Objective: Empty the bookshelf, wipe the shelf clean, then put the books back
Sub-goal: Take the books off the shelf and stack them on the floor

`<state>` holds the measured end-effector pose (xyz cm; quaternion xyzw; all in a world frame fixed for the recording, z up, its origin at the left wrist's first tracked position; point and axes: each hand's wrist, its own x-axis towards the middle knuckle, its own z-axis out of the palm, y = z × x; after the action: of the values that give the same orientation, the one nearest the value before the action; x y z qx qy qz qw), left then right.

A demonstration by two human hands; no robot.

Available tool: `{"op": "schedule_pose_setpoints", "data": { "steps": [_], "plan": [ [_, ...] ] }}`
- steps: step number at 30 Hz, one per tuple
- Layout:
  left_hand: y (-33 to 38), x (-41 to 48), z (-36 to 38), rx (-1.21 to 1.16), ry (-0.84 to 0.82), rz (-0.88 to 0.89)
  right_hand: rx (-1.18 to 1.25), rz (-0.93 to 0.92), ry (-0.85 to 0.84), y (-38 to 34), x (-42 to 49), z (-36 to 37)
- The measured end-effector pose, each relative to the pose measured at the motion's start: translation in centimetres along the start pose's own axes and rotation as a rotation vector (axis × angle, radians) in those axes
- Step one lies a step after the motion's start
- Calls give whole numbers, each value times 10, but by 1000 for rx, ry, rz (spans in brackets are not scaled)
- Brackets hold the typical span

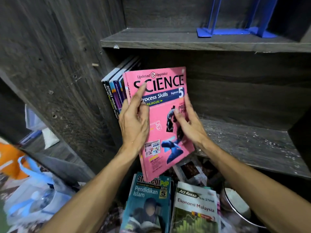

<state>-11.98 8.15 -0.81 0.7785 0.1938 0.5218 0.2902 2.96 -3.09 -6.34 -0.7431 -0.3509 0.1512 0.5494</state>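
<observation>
A pink Science Process Skills book (158,132) stands tilted at the left end of the dark wooden shelf (249,142), leaning toward several upright books (116,88) against the shelf's left wall. My left hand (134,121) grips its spine edge, thumb and index finger on the cover. My right hand (190,121) lies flat on the cover near the right edge, fingers spread. Below the shelf lie a teal Pendidikan Islam book (148,204) and a white Ekonomi Malaysia book (195,207).
The shelf board to the right of the books is bare, with pale specks. On the upper shelf (168,39) stands a blue bookend (232,29). Plastic bags (33,195) and an orange item (10,158) lie at the lower left; a round white container (239,204) sits at the lower right.
</observation>
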Motion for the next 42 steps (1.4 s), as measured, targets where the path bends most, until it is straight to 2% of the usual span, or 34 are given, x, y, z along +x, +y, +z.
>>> {"op": "schedule_pose_setpoints", "data": {
  "steps": [3, 8, 13, 15, 20, 23, 30, 37, 42],
  "plan": [
    [-7, -16, -2, -169, -122, -145, 112, 69, -1, 7, -19, -11],
    [-11, -44, -9, -337, -145, -386, 128, 113, 3, 23, -64, -17],
    [-25, -87, -19, -367, -201, -570, 241, 147, -73, 56, -106, -1],
    [-36, -103, -24, -352, -231, -621, 398, 258, -115, 71, -119, 7],
    [-62, -138, -34, -347, -334, -709, 707, 765, -319, 97, -148, 22],
    [-77, -157, -35, -356, -333, -780, 729, 846, -388, 103, -154, 31],
    [-115, -189, -23, -392, -369, -987, 855, 960, -322, 137, -164, 46],
    [-172, -215, -6, -260, -533, -1116, 511, 952, -262, 185, -178, 80],
    [-216, -228, 3, -185, -691, -1080, 466, 1011, -144, 196, -180, 113]
  ]
}}
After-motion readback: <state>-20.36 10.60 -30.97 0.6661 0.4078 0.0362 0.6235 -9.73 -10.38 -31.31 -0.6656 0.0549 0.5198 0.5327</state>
